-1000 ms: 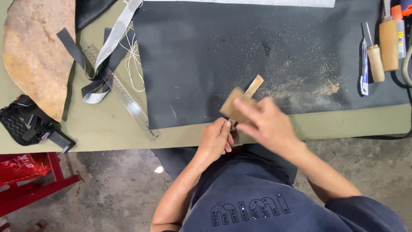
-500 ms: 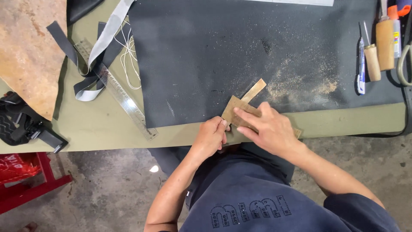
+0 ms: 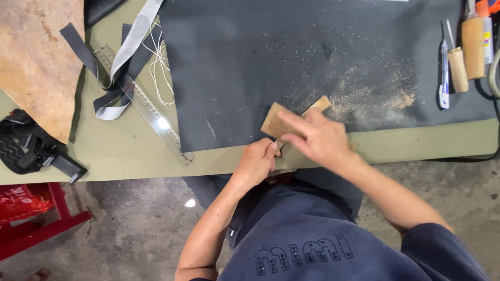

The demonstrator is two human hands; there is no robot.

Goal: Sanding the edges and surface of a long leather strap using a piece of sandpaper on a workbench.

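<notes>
Head view: left hand (image 3: 256,161) fingers clamped on strip's (image 3: 314,105) near end, pinning it at table (image 3: 130,156) edge. Right hand (image 3: 317,138) fingers pressed together on block (image 3: 276,122), at strip's 9 o'clock, over mat (image 3: 250,62).

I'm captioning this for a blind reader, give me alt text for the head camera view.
Seen from above, a person's right hand presses a tan sanding block over a thin wooden strip that the left hand steadies, on a dark mat dusted with sawdust. A clear ruler and wooden-handled tools lie nearby.
</notes>
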